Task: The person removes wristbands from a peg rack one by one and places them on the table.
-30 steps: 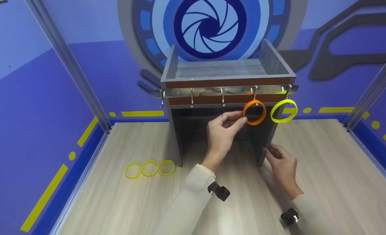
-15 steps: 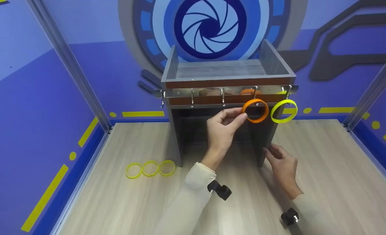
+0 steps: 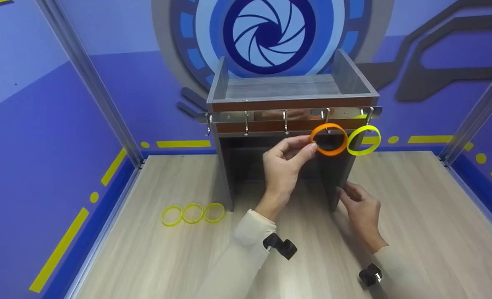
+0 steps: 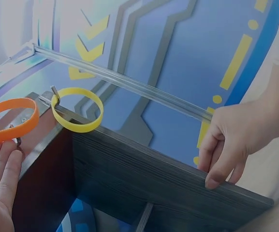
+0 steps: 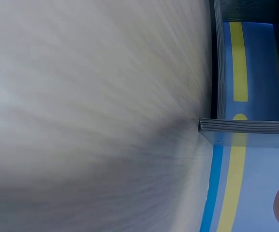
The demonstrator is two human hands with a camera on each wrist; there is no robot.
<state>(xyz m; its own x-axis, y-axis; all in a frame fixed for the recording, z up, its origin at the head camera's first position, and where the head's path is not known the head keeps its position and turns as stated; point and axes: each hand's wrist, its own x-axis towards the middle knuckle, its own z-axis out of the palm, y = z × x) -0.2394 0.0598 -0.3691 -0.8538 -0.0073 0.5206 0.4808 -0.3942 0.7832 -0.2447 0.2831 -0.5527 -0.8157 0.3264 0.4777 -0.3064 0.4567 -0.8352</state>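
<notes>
My left hand (image 3: 282,168) pinches the left side of an orange wristband (image 3: 345,140) between thumb and fingers. The wristband is held up at the fourth hook (image 3: 328,118) from the left and overlaps its lower end in the head view. Just to the right, a yellow wristband (image 3: 360,154) hangs from the end hook; the left wrist view shows this yellow wristband (image 4: 83,128) looped on its hook. Lower down, my right hand (image 3: 361,209) grips the front edge of the shelf's right side panel (image 4: 129,157), thumb on one face and fingers on the other.
A metal hook rail (image 3: 266,117) runs across the front of the grey wooden shelf (image 3: 287,86); its three left hooks carry nothing. Several items lie low left: a row of three yellow wristbands (image 3: 193,223) on the wooden table (image 3: 138,253). Blue patterned walls enclose the table.
The orange wristband has moved slightly up and right and turned to face the head camera more. My left fingers keep their pinch. The right hand stays on the panel.
</notes>
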